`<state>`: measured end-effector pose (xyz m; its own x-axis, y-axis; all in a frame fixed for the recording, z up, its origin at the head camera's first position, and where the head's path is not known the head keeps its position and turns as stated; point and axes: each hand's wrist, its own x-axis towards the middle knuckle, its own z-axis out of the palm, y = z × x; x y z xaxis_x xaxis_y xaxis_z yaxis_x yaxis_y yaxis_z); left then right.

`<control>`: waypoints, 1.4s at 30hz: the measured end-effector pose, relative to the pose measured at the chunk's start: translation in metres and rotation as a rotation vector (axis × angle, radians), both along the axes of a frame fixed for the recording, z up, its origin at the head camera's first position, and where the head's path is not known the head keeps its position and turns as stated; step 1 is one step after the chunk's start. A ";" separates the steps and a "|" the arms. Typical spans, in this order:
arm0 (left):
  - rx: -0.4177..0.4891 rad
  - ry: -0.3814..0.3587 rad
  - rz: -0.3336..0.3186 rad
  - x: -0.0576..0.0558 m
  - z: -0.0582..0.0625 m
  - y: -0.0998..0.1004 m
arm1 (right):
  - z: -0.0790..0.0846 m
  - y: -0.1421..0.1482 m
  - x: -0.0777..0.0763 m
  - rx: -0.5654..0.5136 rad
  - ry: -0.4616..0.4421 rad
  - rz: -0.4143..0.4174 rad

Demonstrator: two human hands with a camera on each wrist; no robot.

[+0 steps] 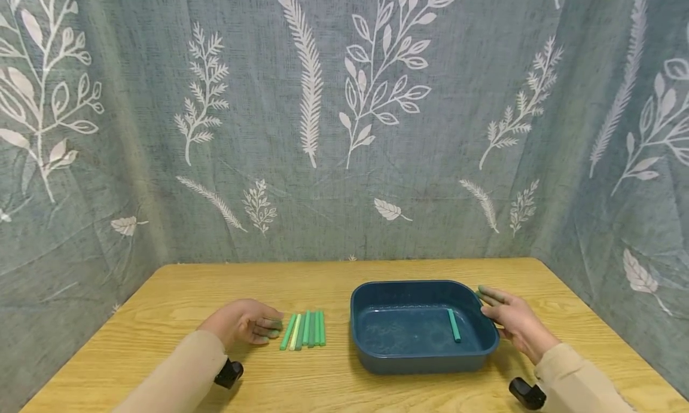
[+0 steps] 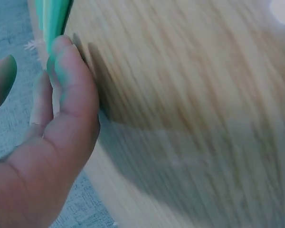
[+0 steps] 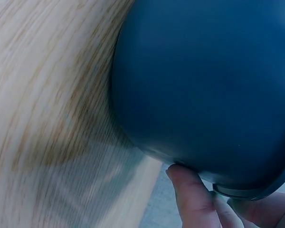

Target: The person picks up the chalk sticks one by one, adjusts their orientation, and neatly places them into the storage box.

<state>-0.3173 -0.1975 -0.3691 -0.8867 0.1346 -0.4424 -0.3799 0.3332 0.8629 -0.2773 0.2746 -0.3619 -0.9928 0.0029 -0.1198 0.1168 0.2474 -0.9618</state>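
Observation:
A row of several green chalk sticks, one of them paler and yellowish, lies side by side on the wooden table. My left hand rests just left of the row, fingers loosely bent and nothing in its grasp. Green dust stains its fingertips, which are close to the ends of the sticks in the left wrist view. To the right stands a dark blue plastic bin with one green chalk stick lying inside. My right hand holds the bin's right end, thumb at the rim and fingers against the outer wall.
The light wooden table ends at a grey-green curtain with white leaf prints, which hangs behind and on both sides. Black wrist cameras sit below both sleeves.

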 end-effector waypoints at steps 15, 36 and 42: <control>-0.165 0.016 -0.045 -0.004 -0.011 0.011 | -0.005 -0.001 0.005 0.020 0.025 -0.016; -0.284 0.068 -0.054 0.005 -0.004 0.020 | -0.003 -0.001 0.006 0.009 0.025 0.020; -0.311 0.095 -0.060 0.008 -0.006 0.021 | -0.005 -0.001 0.007 0.021 0.028 0.016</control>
